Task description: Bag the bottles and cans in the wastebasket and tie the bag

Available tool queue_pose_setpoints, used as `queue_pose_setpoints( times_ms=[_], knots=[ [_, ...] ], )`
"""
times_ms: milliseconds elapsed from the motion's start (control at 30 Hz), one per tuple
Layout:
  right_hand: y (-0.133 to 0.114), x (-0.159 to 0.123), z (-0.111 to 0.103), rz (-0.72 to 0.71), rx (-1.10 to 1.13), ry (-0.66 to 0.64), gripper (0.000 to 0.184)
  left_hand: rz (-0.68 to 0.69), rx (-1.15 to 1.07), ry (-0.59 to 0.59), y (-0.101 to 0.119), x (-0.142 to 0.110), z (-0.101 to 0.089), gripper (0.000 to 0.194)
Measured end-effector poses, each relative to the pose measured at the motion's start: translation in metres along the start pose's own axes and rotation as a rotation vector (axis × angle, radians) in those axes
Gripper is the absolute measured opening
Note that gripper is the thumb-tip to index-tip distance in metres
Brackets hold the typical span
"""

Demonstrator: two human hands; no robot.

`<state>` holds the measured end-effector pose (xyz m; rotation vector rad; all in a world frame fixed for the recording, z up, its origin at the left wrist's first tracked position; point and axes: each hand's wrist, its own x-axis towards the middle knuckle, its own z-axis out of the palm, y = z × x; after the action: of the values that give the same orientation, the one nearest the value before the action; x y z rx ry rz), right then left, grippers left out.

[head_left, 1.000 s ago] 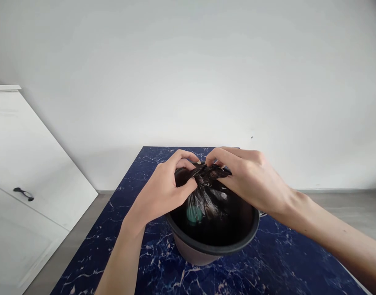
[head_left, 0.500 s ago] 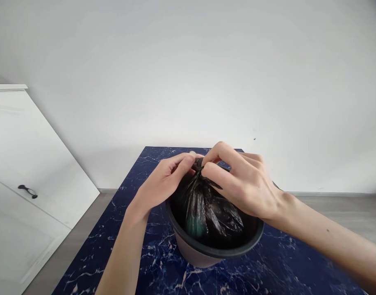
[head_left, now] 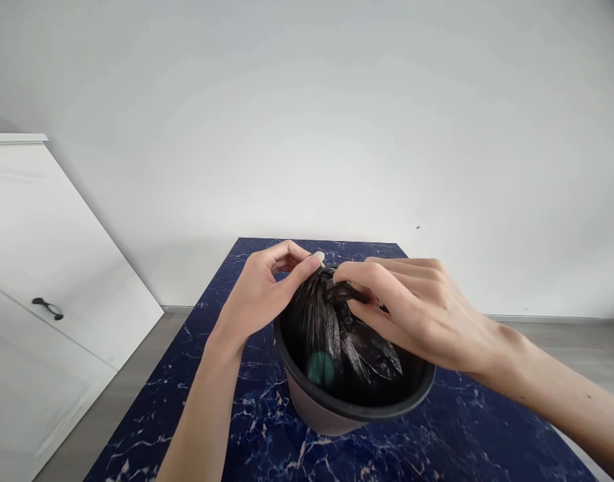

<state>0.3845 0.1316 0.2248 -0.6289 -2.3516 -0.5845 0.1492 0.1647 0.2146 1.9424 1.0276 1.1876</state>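
Note:
A black plastic bag (head_left: 344, 335), its top gathered and twisted, sits inside a round bin (head_left: 327, 415) with a dark rim. Something green shows faintly through the thin plastic at the lower left. My left hand (head_left: 266, 284) pinches the gathered neck of the bag between thumb and fingers at the bin's far left side. On the other side, my right hand (head_left: 412, 308) grips a twisted end of the same bag. The tips of its fingers are partly hidden behind the plastic.
The bin stands on a dark blue, marble-patterned table (head_left: 186, 408). To the left is a white cabinet (head_left: 60, 248) with a black handle (head_left: 47, 308). Behind the table rises a plain white wall (head_left: 307, 120), with grey floor (head_left: 562, 348) at its foot.
My right hand has moved right and slightly down, drawing a bag end away from the neck. My left hand has shifted slightly left. The green patch looks rounder and more distinct.

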Motion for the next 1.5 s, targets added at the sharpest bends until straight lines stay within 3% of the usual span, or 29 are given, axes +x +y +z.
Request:
queue_pose_setpoints(
  times_ms=[200, 400, 800, 933, 1133, 1233, 1367, 1500],
  knots=[
    [-0.006, -0.012, -0.01, 0.184, 0.252, -0.166, 0.02, -0.016, 0.281, 0.067, -0.005, 0.001, 0.001, 0.025],
    [-0.013, -0.026, -0.026, 0.272, 0.342, -0.314, 0.014, -0.027, 0.476, 0.06, -0.01, 0.001, -0.007, 0.037],
    [-0.021, -0.055, -0.04, 0.425, 0.369, -0.407, 0.014, -0.009, 0.48, 0.069, -0.002, -0.005, -0.009, 0.032],
    [-0.019, -0.048, -0.037, 0.535, 0.366, -0.451, 0.006, -0.002, 0.409, 0.062, 0.007, -0.007, -0.01, 0.035],
    [-0.017, -0.022, -0.022, 0.588, 0.348, -0.388, 0.034, 0.011, 0.341, 0.049, 0.014, -0.011, -0.013, 0.031],
    [-0.016, -0.005, -0.008, 0.554, 0.27, -0.437, 0.04, 0.033, 0.336, 0.061, 0.015, -0.012, -0.013, 0.032],
    [-0.009, 0.011, 0.009, 0.503, 0.197, -0.587, 0.019, 0.029, 0.346, 0.062, 0.016, -0.014, -0.013, 0.037],
    [0.0, 0.013, 0.014, 0.534, 0.294, -0.572, 0.015, 0.031, 0.339, 0.055, 0.013, -0.015, -0.017, 0.033]
  ],
)
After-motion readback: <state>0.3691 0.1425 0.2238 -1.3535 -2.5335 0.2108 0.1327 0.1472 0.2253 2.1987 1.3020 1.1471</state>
